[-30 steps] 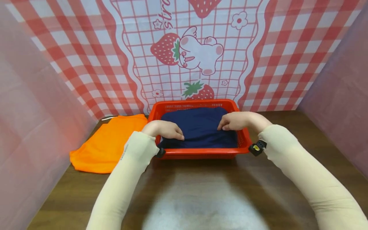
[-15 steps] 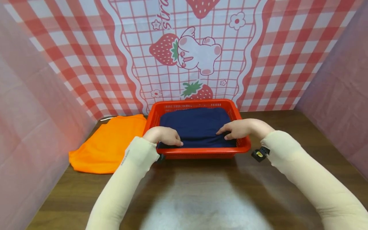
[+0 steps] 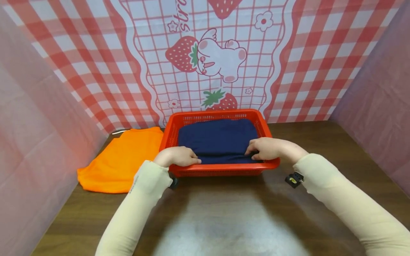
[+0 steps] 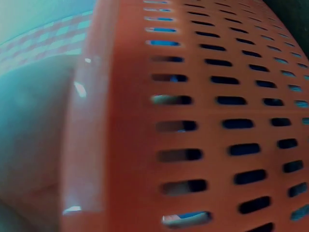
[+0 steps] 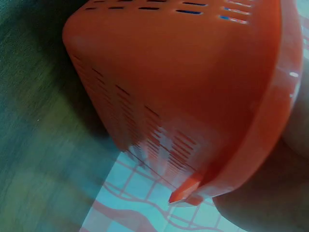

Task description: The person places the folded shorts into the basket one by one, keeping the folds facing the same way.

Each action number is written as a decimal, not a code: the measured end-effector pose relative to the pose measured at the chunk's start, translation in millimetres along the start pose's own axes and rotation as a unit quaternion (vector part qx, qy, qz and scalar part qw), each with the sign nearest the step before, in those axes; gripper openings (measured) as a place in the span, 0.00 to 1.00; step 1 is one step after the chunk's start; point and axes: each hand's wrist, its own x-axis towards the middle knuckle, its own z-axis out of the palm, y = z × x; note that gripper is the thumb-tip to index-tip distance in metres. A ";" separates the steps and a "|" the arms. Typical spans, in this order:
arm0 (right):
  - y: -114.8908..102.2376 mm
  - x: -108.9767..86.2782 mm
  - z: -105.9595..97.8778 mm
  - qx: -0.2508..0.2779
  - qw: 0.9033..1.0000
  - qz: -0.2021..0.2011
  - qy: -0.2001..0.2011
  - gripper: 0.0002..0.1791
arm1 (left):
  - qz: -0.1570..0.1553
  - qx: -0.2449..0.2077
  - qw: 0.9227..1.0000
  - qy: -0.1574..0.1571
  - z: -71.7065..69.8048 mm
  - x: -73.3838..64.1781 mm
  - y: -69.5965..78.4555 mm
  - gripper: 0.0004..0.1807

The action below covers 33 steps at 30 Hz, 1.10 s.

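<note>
In the head view, a folded navy cloth [image 3: 217,137] lies inside a red plastic basket [image 3: 221,169]. My left hand [image 3: 179,156] reaches over the basket's front left corner, its fingers at the cloth's near edge. At the right side, my right hand [image 3: 267,148] rests its fingers on the navy cloth, with thumb and forefinger apart. From the left wrist, the slotted basket wall [image 4: 217,111] fills most of the view and hides the left fingers. In the right wrist view, the basket's outer corner [image 5: 193,72] hides the right fingers.
An orange garment [image 3: 125,160] lies flat on the wooden table [image 3: 224,213] left of the basket, a white cord [image 3: 118,132] at its far end. Behind the basket hangs a red-and-white checked curtain [image 3: 307,64] with strawberry prints. Pale pink sheets [image 3: 41,117] flank both sides.
Both hands have come nearer to the basket's front rim, the left one also shifting left. Along its front edge, the navy cloth now lies lower and more tucked in.
</note>
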 end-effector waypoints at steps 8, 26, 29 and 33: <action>3.9 -2.9 3.5 0.047 0.998 0.000 0.040 0.14 | 0.011 -0.021 0.998 0.059 10.3 -5.0 -3.9 0.25; -1.2 -2.7 6.0 0.075 0.997 -0.024 0.010 0.13 | 0.014 -0.064 0.992 0.105 24.4 -12.9 -14.1 0.23; -2.4 -2.2 3.1 0.076 0.997 -0.006 -0.015 0.14 | -0.005 -0.059 0.995 0.081 23.8 -11.5 -12.4 0.29; -6.1 -2.3 1.5 0.064 0.998 0.006 -0.028 0.14 | -0.012 -0.063 0.996 0.066 24.1 -10.5 -11.3 0.32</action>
